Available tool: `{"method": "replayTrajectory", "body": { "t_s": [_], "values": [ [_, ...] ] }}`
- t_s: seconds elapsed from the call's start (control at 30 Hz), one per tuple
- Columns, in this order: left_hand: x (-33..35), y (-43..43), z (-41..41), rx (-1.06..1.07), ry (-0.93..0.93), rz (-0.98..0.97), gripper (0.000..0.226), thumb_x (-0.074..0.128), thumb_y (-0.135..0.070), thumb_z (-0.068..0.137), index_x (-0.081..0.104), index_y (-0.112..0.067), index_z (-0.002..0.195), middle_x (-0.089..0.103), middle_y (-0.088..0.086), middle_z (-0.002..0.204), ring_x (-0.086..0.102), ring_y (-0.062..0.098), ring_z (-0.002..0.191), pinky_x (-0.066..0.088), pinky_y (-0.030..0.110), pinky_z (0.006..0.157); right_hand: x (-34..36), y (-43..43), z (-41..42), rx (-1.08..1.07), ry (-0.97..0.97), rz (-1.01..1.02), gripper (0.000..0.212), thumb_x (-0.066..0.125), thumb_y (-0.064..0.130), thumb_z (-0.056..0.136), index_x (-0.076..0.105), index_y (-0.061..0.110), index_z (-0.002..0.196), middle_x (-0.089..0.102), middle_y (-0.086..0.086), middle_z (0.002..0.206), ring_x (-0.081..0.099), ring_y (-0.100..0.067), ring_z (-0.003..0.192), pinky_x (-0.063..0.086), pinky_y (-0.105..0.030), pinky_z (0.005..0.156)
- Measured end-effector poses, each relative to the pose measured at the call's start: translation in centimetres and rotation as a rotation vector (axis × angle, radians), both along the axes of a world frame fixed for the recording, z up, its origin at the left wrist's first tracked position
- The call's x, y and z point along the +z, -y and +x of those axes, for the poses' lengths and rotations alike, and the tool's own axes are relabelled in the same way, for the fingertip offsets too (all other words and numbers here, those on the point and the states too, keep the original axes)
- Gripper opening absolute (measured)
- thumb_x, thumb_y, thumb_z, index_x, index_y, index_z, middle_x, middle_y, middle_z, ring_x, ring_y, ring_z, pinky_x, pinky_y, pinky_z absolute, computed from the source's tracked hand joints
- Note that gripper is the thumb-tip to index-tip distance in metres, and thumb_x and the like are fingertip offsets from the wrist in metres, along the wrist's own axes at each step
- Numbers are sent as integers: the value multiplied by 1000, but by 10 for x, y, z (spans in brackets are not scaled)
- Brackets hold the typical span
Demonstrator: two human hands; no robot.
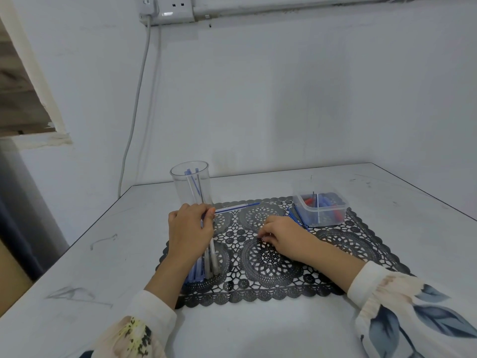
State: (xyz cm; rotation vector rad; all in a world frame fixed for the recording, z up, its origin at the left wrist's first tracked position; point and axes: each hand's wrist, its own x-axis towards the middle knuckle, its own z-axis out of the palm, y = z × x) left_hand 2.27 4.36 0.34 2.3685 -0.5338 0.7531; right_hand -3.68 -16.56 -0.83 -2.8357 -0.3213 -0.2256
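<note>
A scuffed white bench point(77, 254) sits in a corner against a white wall point(258, 99), with a socket point(167, 9) high up (its cable point(136, 99) hangs down behind), and a black lace placemat point(361, 244) lies on it. The left hand point(189, 228) grips a bundle of pens point(210, 264) just in front of a clear tumbler point(191, 187), fingers curled round them. The right hand point(282, 239) rests on the placemat near a plastic tub point(320, 210); its fingers point(263, 235) are curled, though I cannot tell whether they pinch anything.

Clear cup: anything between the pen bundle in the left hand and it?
Nothing visible. The clear cup stands just beyond the left hand, which grips the pen bundle; its mouth is open.
</note>
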Motion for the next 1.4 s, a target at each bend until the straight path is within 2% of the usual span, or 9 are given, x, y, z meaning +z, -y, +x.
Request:
{"method": "replayTrajectory", "body": {
  "t_s": [0.23, 0.53, 0.63, 0.77, 0.93, 1.1, 1.17, 1.3, 1.4],
  "values": [
    [-1, 0, 0, 2, 3, -11, 21, 51, -23, 95, 67, -19, 82, 50, -14, 67, 46, 14, 77, 23, 30, 79, 6, 6, 0, -18, 54, 50, 33, 51, -5, 88, 72, 14, 105, 63, -4, 103, 59, -18, 93, 45, -25, 82],
    [2, 0, -2, -1, -1, -29, 21, 51, -23, 95, 66, -20, 81, 46, -18, 66, 45, 13, 77, 21, 29, 78, 13, 7, -6, -128, 100, 302, 26, 70, 5, 80, 66, 20, 100, 61, 4, 82, 55, -6, 69, 46, -19, 69],
    [2, -1, -1, -3, 0, -32, 21, 51, -23, 95, 66, -20, 81, 48, -16, 66, 46, 14, 77, 21, 29, 78, 11, 6, -7, -80, 43, 200, 14, 65, 7, 84, 70, 16, 95, 70, 2, 87, 60, -5, 74, 46, -16, 74],
    [1, 0, 0, -12, -4, -29, 22, 50, -24, 95, 66, -19, 82, 49, -15, 67, 46, 14, 78, 22, 30, 78, 8, 6, -5, -59, -4, 147, 16, 64, 9, 86, 71, 19, 97, 71, 3, 89, 53, 4, 65, 38, -8, 63],
    [1, -1, -1, -16, -11, -31, 22, 49, -24, 95, 66, -20, 82, 48, -15, 67, 46, 14, 78, 23, 30, 79, 15, 12, -6, -104, 60, 265, 13, 64, 22, 87, 71, 24, 98, 65, 8, 82, 59, -5, 75, 48, -20, 74],
    [2, 0, -2, -77, -40, -35, 20, 52, -25, 94, 69, -17, 86, 48, -16, 67, 52, 19, 78, 35, 35, 82, 19, 20, -4, -217, 225, 433, 22, 51, 8, 92, 68, 19, 101, 65, 4, 79, 59, -10, 65, 40, -10, 56],
    [3, 2, -3, -156, -46, -31, 16, 57, -22, 92, 70, -15, 86, 49, -16, 66, 53, 18, 75, 45, 39, 79, 20, 20, -4, -216, 319, 440, 28, 50, 3, 91, 65, 18, 108, 63, 1, 93, 55, -4, 74, 37, -6, 64],
    [-1, 7, -8, -257, -77, 23, 6, 63, -20, 88, 68, -17, 90, 58, -14, 78, 57, 11, 78, 48, 40, 84, 16, 17, -4, -104, 392, 297, 38, 48, 1, 89, 58, 16, 123, 56, -3, 120, 51, -14, 109, 34, -19, 93],
    [-4, 10, -10, -272, -107, 61, 10, 60, -23, 90, 66, -18, 96, 65, -9, 87, 61, 12, 85, 48, 34, 87, 8, 13, -4, -21, 420, 170, 43, 51, 0, 86, 56, 13, 127, 55, -6, 125, 48, -19, 116, 31, -22, 99]
  ]
}}
